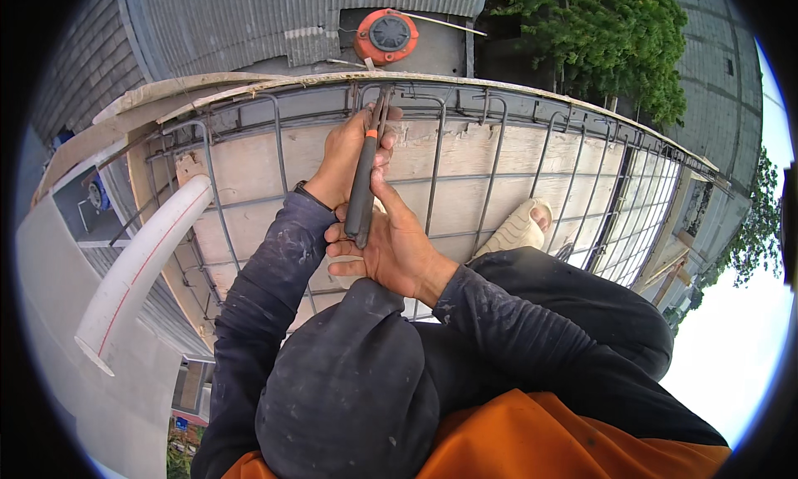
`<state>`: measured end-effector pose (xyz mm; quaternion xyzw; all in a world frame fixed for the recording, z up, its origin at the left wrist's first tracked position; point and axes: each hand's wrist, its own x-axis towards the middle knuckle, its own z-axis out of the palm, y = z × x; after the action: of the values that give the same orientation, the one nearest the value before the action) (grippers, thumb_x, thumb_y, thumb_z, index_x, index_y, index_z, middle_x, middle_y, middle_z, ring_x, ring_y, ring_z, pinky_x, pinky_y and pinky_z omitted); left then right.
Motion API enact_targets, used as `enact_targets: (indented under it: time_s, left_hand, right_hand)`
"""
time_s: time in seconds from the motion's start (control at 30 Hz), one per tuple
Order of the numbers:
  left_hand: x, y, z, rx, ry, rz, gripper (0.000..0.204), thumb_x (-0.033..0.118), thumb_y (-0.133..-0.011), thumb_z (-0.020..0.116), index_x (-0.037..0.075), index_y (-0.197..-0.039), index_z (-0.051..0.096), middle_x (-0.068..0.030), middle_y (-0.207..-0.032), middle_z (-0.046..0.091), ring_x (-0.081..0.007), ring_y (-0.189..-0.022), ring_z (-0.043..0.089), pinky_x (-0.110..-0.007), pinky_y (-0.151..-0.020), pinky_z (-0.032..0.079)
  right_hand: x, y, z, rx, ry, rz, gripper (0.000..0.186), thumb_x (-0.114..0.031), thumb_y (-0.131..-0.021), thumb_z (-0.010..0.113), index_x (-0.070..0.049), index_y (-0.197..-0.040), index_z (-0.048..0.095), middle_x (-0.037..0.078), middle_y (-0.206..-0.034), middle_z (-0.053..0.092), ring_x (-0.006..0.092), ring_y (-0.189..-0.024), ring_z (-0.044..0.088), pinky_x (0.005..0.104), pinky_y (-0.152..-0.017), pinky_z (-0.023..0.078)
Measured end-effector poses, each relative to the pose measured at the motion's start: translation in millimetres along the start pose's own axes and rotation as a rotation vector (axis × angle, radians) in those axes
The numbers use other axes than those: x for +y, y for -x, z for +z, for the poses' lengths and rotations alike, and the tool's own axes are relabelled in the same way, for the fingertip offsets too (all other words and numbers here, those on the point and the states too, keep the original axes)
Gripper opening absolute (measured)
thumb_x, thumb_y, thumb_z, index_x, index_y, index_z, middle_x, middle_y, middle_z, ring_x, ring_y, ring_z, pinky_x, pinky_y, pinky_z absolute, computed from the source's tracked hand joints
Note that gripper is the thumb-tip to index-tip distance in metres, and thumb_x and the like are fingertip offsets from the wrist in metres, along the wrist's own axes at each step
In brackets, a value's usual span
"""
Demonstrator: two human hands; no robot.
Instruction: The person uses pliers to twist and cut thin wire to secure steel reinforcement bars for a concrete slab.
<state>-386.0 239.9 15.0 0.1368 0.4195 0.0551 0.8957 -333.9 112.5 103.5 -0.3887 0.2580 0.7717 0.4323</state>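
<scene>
Long-handled pincers [363,180] with dark grips and an orange band point away from me, their jaws up at the top bars of the steel rebar cage [440,150]. Their handles lie across the palm side of my right hand [395,246], its thumb along the grips and its fingers underneath, loosely bent. My left hand [339,159] is closer to the jaws. Its fingers curl behind the tool and come out on the right side, closed; whatever they pinch is hidden by the pincers and bars.
Pale plywood formwork [316,146] backs the cage. A white plastic pipe [141,271] with a red line sticks out at left. My shoe [519,229] rests among the bars at right. Beyond the formwork's edge, lower down, are an orange drum [386,36], metal roofing [224,22] and a tree [590,38].
</scene>
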Motion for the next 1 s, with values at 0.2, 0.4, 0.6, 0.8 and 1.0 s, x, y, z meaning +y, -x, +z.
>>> enact_targets:
  time_s: [0.2, 0.4, 0.6, 0.8, 1.0]
  left_hand:
    - [6.6, 6.6, -6.4, 0.252, -0.347, 0.202, 0.045, 0.042, -0.112, 0.044, 0.006, -0.125, 0.068, 0.0018, -0.073, 0.055, -0.0068, -0.048, 0.044, -0.026, -0.041, 0.036]
    - [-24.4, 4.4, -14.2, 0.238, -0.306, 0.186, 0.040, 0.040, -0.112, 0.048, 0.007, -0.121, 0.070, 0.0016, -0.073, 0.055, -0.0071, -0.052, 0.047, -0.026, -0.044, 0.039]
    - [-33.8, -0.2, 7.7, 0.199, -0.056, 0.138, 0.034, 0.038, -0.111, 0.053, 0.006, -0.114, 0.066, -0.0034, -0.081, 0.065, -0.0103, -0.060, 0.055, -0.026, -0.047, 0.042]
    - [-44.2, -7.6, 16.3, 0.230, -0.010, 0.208, 0.032, 0.035, -0.112, 0.052, 0.006, -0.112, 0.064, -0.0051, -0.085, 0.067, -0.0129, -0.065, 0.061, -0.029, -0.054, 0.048]
    - [-52.1, -16.6, 17.3, 0.227, 0.080, 0.253, 0.029, 0.030, -0.112, 0.051, 0.004, -0.113, 0.065, -0.0079, -0.091, 0.070, -0.0171, -0.079, 0.067, -0.033, -0.074, 0.054]
  right_hand:
    - [0.7, 9.2, 12.8, 0.107, 0.214, -0.115, 0.068, -0.071, -0.099, 0.060, -0.012, -0.133, 0.057, 0.010, -0.113, 0.064, 0.0195, -0.103, 0.066, 0.0478, -0.099, 0.056]
    - [5.4, 4.5, 3.8, 0.285, 0.558, -0.200, 0.046, -0.040, -0.100, 0.067, -0.003, -0.128, 0.059, 0.006, -0.099, 0.066, 0.0167, -0.091, 0.063, 0.0372, -0.081, 0.053]
    - [-16.8, 15.5, -21.9, 0.453, 1.046, -0.363, 0.042, -0.015, -0.092, 0.065, 0.005, -0.130, 0.063, 0.010, -0.090, 0.068, 0.0163, -0.075, 0.066, 0.0338, -0.067, 0.053]
    - [-35.3, 36.7, -7.4, 0.416, 0.807, -0.185, 0.079, -0.002, -0.092, 0.054, -0.008, -0.168, 0.029, 0.013, -0.105, 0.072, 0.0187, -0.077, 0.075, 0.0288, -0.044, 0.049]
    - [-48.5, 44.6, -11.9, 0.394, 0.755, -0.080, 0.084, -0.003, -0.094, 0.053, -0.018, -0.172, 0.024, 0.014, -0.120, 0.067, 0.0229, -0.099, 0.079, 0.0286, -0.046, 0.051]
